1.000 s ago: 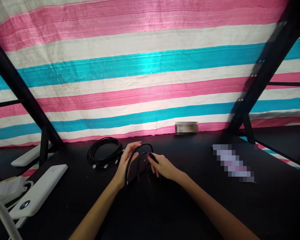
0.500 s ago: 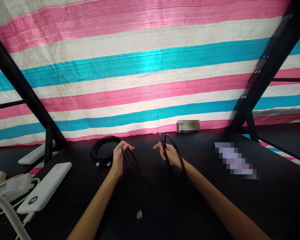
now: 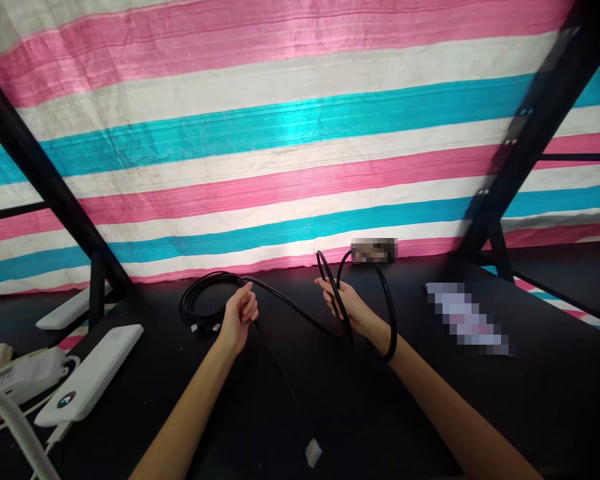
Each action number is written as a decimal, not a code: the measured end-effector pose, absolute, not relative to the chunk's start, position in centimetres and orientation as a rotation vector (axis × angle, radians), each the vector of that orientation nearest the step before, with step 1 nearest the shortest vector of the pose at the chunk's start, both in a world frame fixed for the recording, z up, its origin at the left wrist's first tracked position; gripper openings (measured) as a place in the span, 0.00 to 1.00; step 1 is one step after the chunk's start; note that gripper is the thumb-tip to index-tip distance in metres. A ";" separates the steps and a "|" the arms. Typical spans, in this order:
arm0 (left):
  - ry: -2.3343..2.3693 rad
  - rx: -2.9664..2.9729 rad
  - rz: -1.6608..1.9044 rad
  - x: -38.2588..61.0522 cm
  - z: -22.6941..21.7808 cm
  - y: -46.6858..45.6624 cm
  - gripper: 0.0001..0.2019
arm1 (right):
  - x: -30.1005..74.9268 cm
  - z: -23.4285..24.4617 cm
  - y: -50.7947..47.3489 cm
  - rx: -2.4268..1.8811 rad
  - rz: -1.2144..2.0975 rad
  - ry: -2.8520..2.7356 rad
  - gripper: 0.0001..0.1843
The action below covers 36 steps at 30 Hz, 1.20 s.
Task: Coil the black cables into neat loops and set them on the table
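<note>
A black cable [image 3: 300, 313] runs between my two hands above the dark tabletop. My left hand [image 3: 240, 313] is closed round it, and a thin length drops from the fist toward a pale plug [image 3: 313, 453] near the front. My right hand [image 3: 347, 303] grips several loops of the same cable; one loop stands up over the fingers and another hangs across the wrist. Just behind my left hand lies a separate black cable coil [image 3: 193, 310] with pale plugs [image 3: 195, 328].
To the left rest a white power bank [image 3: 93, 373] with a cable plugged in and a white power strip [image 3: 27, 380]. A blurred flat item [image 3: 467, 317] lies on the right. Black metal frame legs [image 3: 55, 180] flank the table before a striped sheet [image 3: 280, 173].
My left fingers have curled from a loose pinch into a fist on the cable. The loops at my right hand have opened wider, and the dangling plug has swung right and down.
</note>
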State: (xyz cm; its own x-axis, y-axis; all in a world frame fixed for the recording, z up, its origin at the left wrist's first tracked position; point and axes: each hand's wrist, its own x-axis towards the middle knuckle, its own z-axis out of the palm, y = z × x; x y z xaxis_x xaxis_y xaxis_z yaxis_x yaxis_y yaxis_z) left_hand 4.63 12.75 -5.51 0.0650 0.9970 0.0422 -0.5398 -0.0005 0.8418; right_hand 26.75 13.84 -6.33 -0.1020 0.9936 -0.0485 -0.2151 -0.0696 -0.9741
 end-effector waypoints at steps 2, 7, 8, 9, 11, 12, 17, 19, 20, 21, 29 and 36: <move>0.715 0.826 1.393 4.7 -5.6 12.8 0.15 | 26.7 -6.3 13.7 -0.939 1.477 -1.041 0.19; 0.733 0.831 1.279 4.9 -6.1 13.0 0.13 | 27.2 -6.0 13.7 -0.742 1.527 -0.908 0.20; 0.724 0.847 1.240 4.9 -6.2 13.0 0.16 | 27.3 -6.0 13.8 -0.725 1.517 -0.893 0.20; 0.708 0.855 1.214 5.0 -6.3 12.9 0.19 | 27.3 -6.0 13.8 -0.715 1.508 -0.885 0.19; 0.683 0.830 1.191 5.2 -6.5 12.9 0.23 | 27.3 -6.1 13.9 -0.724 1.494 -0.886 0.19; 0.680 0.802 1.183 5.3 -6.6 12.8 0.24 | 27.2 -6.1 13.9 -0.740 1.490 -0.893 0.18; 0.626 0.730 1.126 5.5 -6.6 12.8 0.27 | 26.4 -6.2 13.7 -0.815 1.472 -0.975 0.16; 0.593 0.730 1.112 5.4 -6.5 12.8 0.29 | 26.1 -6.1 13.4 -0.843 1.471 -0.997 0.16; 0.590 0.734 1.108 5.3 -6.4 12.8 0.30 | 25.9 -6.0 13.3 -0.852 1.476 -1.001 0.17; 0.597 0.746 1.104 5.3 -6.3 12.9 0.30 | 25.8 -6.0 13.2 -0.855 1.480 -0.997 0.17; 0.595 0.812 1.277 4.6 -6.1 13.4 0.26 | 26.8 -6.2 13.9 -0.879 1.514 -0.893 0.17; 0.366 0.560 1.489 0.7 -4.2 14.0 0.27 | 29.2 -6.0 14.8 -0.896 1.723 -0.819 0.16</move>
